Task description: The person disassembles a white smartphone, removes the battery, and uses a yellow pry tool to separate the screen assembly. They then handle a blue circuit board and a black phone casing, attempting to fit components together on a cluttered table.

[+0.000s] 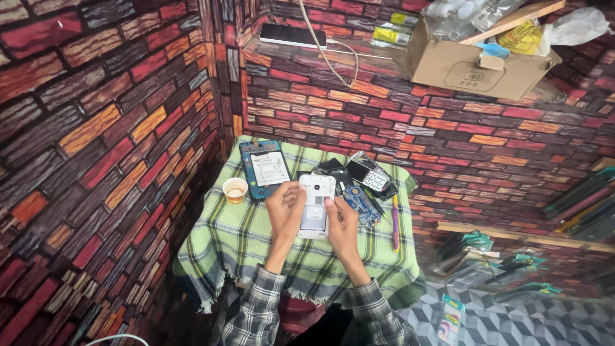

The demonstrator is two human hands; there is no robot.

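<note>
Both hands, left hand (pixel 285 208) and right hand (pixel 341 224), grasp the white phone (pixel 316 205) at frame centre, over the green-checked table (pixel 224 247). Judgement: steady one edge, pry evenly with fingertips, clear of the circuit board (pixel 360 204).

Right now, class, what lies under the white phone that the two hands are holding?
Under the white phone lies the green checked cloth, with the left hand and right hand gripping its sides. The cloth covers whatever table supports it, so that cannot be seen.
</note>
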